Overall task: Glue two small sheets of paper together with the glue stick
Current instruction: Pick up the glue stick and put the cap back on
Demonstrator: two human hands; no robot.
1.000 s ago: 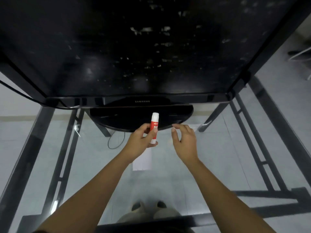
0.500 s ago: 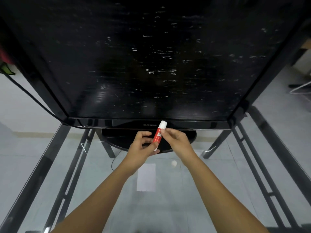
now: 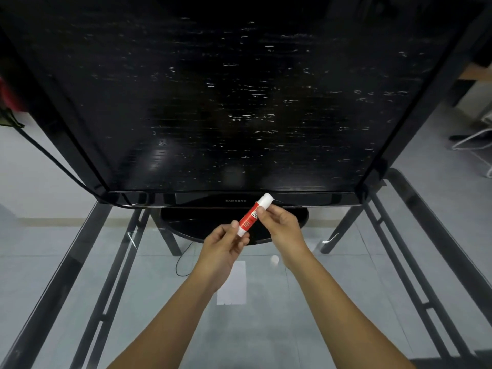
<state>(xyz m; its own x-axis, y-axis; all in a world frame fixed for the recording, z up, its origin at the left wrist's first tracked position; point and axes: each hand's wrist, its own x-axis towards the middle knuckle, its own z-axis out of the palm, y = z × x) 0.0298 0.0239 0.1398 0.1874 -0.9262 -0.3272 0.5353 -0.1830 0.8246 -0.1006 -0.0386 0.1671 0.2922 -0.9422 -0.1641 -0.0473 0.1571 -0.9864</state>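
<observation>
- My right hand (image 3: 282, 227) has come across to the glue stick (image 3: 251, 217), which my left hand (image 3: 221, 251) held alone a second ago; the stick now tilts, white cap up and to the right.
- My left fingers (image 3: 234, 225) pinch its lower end; my right fingers (image 3: 262, 213) pinch it just under the cap.
- A white sheet of paper (image 3: 233, 288) lies flat on the table (image 3: 266, 331), partly hidden by my left wrist; one sheet or two, I cannot tell.
- A dark monitor (image 3: 239, 102) stands close behind my hands, its oval base (image 3: 186, 222) below them.
- The table is glass on a black frame (image 3: 399, 262); grey floor (image 3: 40, 262) and a cable (image 3: 178, 265) show through.
</observation>
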